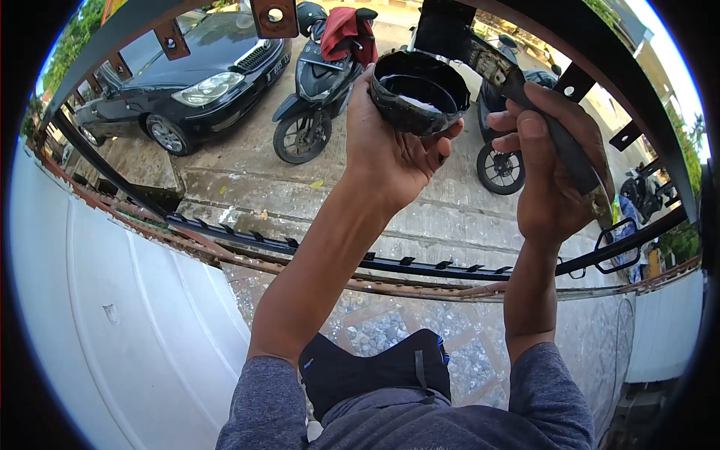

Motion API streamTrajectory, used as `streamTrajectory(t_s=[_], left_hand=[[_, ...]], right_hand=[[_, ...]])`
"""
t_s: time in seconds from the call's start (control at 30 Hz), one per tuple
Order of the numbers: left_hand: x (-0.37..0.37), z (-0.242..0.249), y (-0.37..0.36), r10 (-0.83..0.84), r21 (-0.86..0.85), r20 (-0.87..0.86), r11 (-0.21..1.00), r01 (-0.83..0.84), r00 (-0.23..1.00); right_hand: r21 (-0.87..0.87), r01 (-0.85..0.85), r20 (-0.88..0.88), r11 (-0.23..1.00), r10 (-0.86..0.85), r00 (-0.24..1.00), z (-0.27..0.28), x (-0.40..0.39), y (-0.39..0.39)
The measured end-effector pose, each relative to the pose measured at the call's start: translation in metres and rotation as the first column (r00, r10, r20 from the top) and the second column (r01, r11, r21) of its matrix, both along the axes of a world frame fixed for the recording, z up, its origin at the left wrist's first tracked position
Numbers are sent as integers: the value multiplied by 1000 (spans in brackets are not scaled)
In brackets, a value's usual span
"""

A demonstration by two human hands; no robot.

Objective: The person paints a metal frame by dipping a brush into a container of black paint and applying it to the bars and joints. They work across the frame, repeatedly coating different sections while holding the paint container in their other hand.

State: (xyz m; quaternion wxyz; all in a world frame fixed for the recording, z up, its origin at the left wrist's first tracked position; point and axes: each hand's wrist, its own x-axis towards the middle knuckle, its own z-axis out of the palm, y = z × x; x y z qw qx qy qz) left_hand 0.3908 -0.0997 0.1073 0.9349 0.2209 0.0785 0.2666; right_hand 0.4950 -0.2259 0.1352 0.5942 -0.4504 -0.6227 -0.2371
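My left hand (397,142) holds up a black-coated cup (420,124) with a ragged rim, its fingers curled beneath and around it. Glossy black paint (420,88) shows inside. To the right, my right hand (555,150) is closed round the dark handle of a paintbrush (555,135). The brush's paint-smeared metal collar (489,64) points up and left, above the cup's right side. At its head end, the brush overlaps a flat black tab (444,30) on the metal frame (517,22); the bristles do not show distinctly.
Brown, rusty-looking tabs with holes (276,15) line the frame's upper left. A lower black rail (450,270) crosses below my hands. Beyond stand a black car (217,75), a motorbike (311,97) with a red cloth (349,34), and another motorbike (501,169).
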Motion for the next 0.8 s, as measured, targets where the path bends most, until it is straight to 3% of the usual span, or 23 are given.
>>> streamTrajectory(t_s=[0.07,0.1,0.17,0.27,0.33,0.43,0.67,0.8], left_hand=[[1,-1,3,-14,1,16,1000,14,1000],[1,-1,4,-20,5,22,1000,20,1000],[3,-1,5,-37,7,35,999,37,999],[4,1,11,-71,5,66,998,70,995],[3,1,13,-96,-3,109,995,97,989],[4,0,14,-71,23,95,997,69,993],[3,0,11,-94,26,105,995,92,990],[5,-2,5,-114,-33,92,992,118,989]], right_hand=[[43,-80,-225,996,88,970,-2,-4,-11],[76,-144,-203,987,157,967,-3,-4,-12],[-17,-12,57,1000,13,998,2,1,-5],[-18,53,100,998,-51,994,5,4,-7],[54,-45,0,997,45,999,0,3,-11],[78,3,103,997,-11,995,5,-6,5],[177,-109,-81,978,125,989,-17,-3,1],[109,-12,-68,994,19,997,-19,2,0]])
